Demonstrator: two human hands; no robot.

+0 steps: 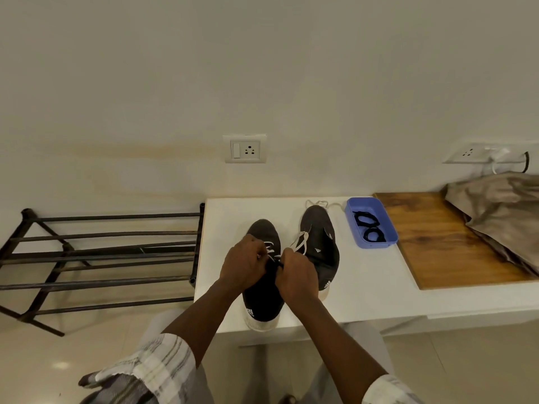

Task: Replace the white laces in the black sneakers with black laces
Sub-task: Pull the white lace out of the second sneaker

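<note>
Two black sneakers stand side by side on a white table (364, 298), toes pointing to the wall. Over the left sneaker (264, 301), my left hand (243, 265) and my right hand (296, 275) both pinch its white lace (269, 247) at the eyelets. The right sneaker (320, 243) has its white lace (302, 243) hanging loose, with one end trailing past the toe. Two coiled black laces (368, 227) lie in a blue tray (351, 212) to the right of the sneakers.
A wooden board (443, 243) lies on the table right of the tray, with a crumpled beige cloth (501, 208) on its far end. A black metal shoe rack (96, 258) stands left of the table. Wall sockets (245, 149) are behind.
</note>
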